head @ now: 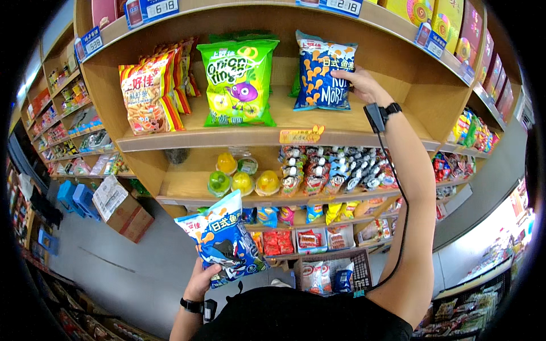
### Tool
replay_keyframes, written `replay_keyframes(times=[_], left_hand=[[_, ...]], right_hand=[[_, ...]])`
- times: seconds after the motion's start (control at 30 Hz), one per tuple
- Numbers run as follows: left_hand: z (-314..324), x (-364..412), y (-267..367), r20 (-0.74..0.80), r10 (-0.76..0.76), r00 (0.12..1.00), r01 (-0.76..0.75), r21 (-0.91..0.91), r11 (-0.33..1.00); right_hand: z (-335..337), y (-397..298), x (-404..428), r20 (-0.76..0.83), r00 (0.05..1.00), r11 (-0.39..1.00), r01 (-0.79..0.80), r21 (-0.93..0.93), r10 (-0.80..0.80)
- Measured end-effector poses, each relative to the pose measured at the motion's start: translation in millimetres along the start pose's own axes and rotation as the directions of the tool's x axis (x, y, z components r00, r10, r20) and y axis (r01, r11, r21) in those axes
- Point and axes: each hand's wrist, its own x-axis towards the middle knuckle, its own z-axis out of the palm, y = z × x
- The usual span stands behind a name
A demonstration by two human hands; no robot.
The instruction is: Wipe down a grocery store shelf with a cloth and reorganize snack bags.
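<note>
My left hand (202, 277) grips the lower left edge of a blue and white snack bag (230, 243), tilted in front of my body. Up on the wooden shelf (243, 136), my right hand (362, 85) has its thumb on the front of a matching blue snack bag (320, 74); its other fingers are behind the bag's right edge. That bag stands upright, with a bit of green packaging showing behind it. Left of it stand green onion ring bags (239, 85), one behind another. Farther left are several red and yellow prawn cracker bags (147, 100).
Below, a shelf holds round jelly cups (243, 183) and rows of small wrapped snacks (315, 170). A plastic crate (360, 264) with bags sits low before me. On the floor at left are a cardboard box (121, 209) and blue plastic stools (81, 198). Boxes (448, 21) line the upper shelf.
</note>
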Motion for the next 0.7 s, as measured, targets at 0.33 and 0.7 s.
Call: replay_keyframes(times=[0.33,0.7], left_hand=[[27,49,-22,-0.028,-0.029,0.999,0.028,-0.026,0.999],[34,63,-19,-0.042,-0.054,0.998,0.053,-0.03,0.998]], right_hand=[[25,16,41,0.033,0.999,0.999,-0.019,0.032,0.018],[-29,26,42,0.034,0.996,0.996,0.086,-0.03,-0.085]])
